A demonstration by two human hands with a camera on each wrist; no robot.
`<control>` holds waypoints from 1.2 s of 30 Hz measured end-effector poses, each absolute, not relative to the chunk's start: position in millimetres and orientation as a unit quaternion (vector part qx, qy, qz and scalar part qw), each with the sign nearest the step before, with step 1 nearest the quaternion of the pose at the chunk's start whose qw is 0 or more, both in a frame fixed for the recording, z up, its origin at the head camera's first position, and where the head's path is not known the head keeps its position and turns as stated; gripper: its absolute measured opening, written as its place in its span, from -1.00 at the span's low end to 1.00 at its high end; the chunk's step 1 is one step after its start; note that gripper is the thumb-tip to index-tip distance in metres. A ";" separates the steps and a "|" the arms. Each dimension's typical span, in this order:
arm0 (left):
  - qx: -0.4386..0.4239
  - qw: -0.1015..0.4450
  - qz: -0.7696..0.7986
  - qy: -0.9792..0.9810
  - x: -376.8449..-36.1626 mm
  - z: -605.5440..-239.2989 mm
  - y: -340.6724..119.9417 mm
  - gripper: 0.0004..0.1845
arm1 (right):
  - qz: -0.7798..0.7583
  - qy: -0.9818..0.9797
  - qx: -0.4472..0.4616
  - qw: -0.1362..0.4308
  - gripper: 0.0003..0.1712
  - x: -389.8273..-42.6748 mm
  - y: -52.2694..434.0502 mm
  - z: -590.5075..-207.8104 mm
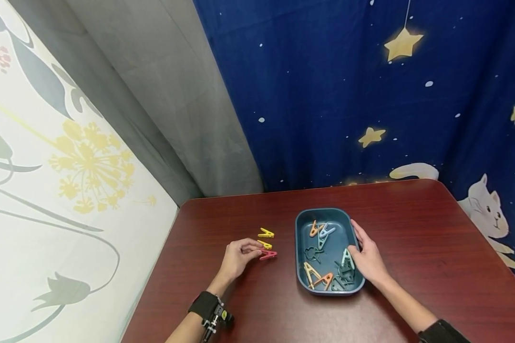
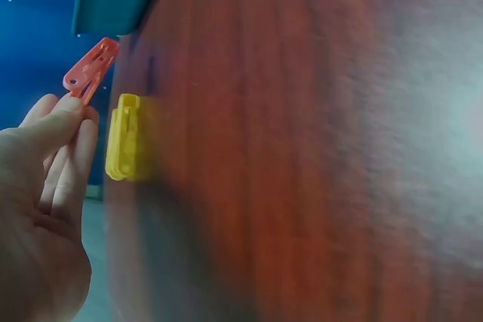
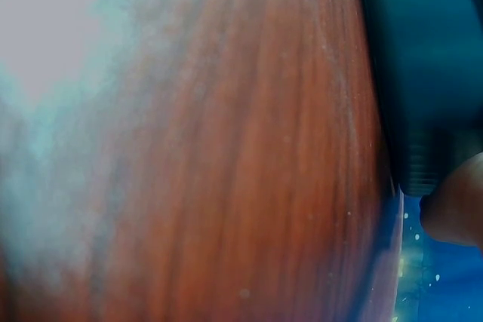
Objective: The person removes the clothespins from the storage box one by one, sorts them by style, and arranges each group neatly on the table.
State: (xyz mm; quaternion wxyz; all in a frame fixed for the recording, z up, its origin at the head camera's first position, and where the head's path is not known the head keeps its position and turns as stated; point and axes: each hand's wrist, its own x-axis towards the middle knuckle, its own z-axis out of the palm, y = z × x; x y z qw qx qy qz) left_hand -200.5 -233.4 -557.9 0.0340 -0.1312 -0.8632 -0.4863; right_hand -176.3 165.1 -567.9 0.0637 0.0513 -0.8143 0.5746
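- Left of centre on the tabletop (image 1: 257, 305), nearer its far edge than its near one, the left hand (image 1: 237, 257) pinches a red clip (image 2: 89, 69) by one end between thumb and fingers; the clip looks glossy, plastic and slotted.
- Judged from that grasp, the step in hand is picking up the red clip; a next move to the bin would call for a steady pinch and enough lift to pass the wall.
- Just beyond the red clip, toward the tabletop's far edge, lie a near yellow clip (image 1: 266, 246), close by the fingertips, and a far yellow clip (image 1: 266, 236), both V-shaped and smooth.
- Right of these, well in from the tabletop's right edge, stands a dark blue-green bin (image 1: 336, 247), a smooth rectangle with rounded corners.
- Along its left side, from far corner to near, sit an orange clip, pale blue clips (image 1: 326, 232), a dark green looped piece and a cream clip; darker green clips and a mint clip (image 1: 347, 258) crowd its near right corner.
- At the bin's right wall, the right hand (image 1: 368, 257) grips the rim, thumb inside, fingers outside.
- Under everything, the tabletop is reddish-brown, wood-grained and shiny.
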 end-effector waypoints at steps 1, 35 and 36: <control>-0.131 0.035 -0.481 -0.866 -199.5 -559.3 -234.5 -0.84 | 0.575 -0.814 0.051 0.064 -0.11 -176.3 165.0 -567.9; -0.138 0.021 -0.477 -0.868 -198.5 -575.8 -260.1 -0.72 | 0.575 -0.815 0.047 0.056 -0.10 -176.3 165.2 -566.3; -0.138 0.022 -0.478 -0.867 -199.6 -574.6 -261.4 -0.71 | 0.575 -0.815 0.048 0.057 -0.10 -176.3 165.2 -566.5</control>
